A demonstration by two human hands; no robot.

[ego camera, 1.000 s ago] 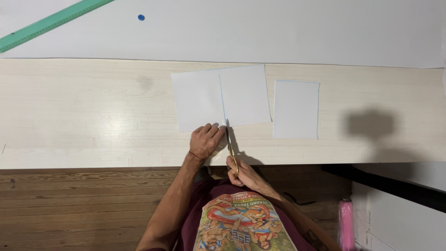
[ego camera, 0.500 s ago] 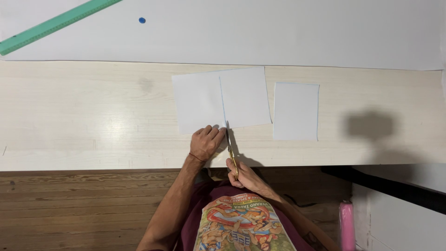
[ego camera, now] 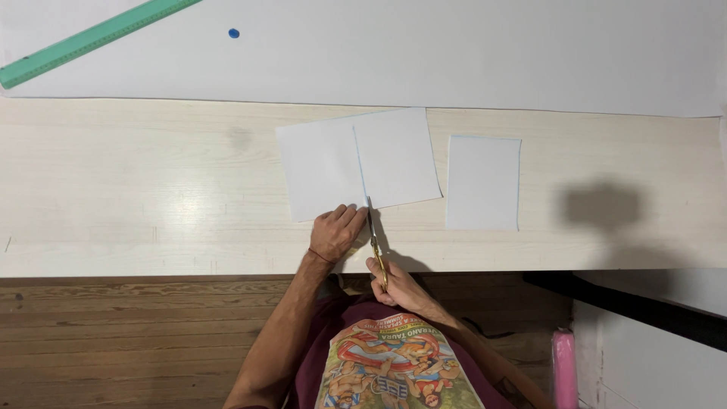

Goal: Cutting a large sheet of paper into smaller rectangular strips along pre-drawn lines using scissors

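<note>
Scissors at the near edge of a partly cut paper sheet

Head view, looking down. The left hand (ego camera: 337, 232) lay palm-down on the near left corner of a white paper sheet (ego camera: 322, 167), fingers loosely curled and pressing the paper flat onto the pale wooden surface (ego camera: 136, 189). The right hand (ego camera: 392, 284) was closed around the handles of a pair of scissors (ego camera: 373, 236), just off the near edge of the surface; the blades pointed away from the person and met the sheet at its near edge, immediately right of the left hand. How far the blades were parted could not be told. A cut line ran from the blades toward the far edge, with the right portion of the sheet (ego camera: 397, 159) slightly overlapping the left. A separate white paper rectangle (ego camera: 483, 183) lay just to the right, apart from the sheet. Beyond these, a large white sheet (ego camera: 454, 53) covered the far part of the surface, carrying a green ruler (ego camera: 91, 39) at far left and a small blue dot (ego camera: 233, 33). A pink cylinder (ego camera: 564, 371) stood at lower right, beside the person
</note>
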